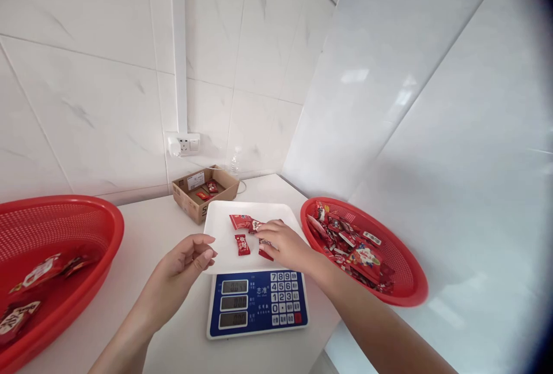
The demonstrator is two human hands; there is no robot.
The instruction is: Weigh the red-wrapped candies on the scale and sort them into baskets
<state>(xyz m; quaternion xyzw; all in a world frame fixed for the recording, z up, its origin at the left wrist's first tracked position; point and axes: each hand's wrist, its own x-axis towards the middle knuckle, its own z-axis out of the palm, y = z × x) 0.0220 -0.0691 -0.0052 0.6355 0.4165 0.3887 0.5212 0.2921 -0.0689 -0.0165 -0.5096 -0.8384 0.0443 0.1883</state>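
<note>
A white weighing pan sits on top of a blue-fronted digital scale. On the pan lie several small red wrapped candies, among them one red packet near the middle and a flatter one behind it. My right hand reaches over the pan's right half, fingers stretched out and touching the candies there. Another red packet shows partly under that hand. At the pan's left edge, my left hand hovers with thumb and fingers apart, holding nothing.
To the right stands a red perforated basket heaped with red packets. A second red basket at left holds larger red packets. Behind the pan are a cardboard box with a few packets, a clear bottle and a wall socket.
</note>
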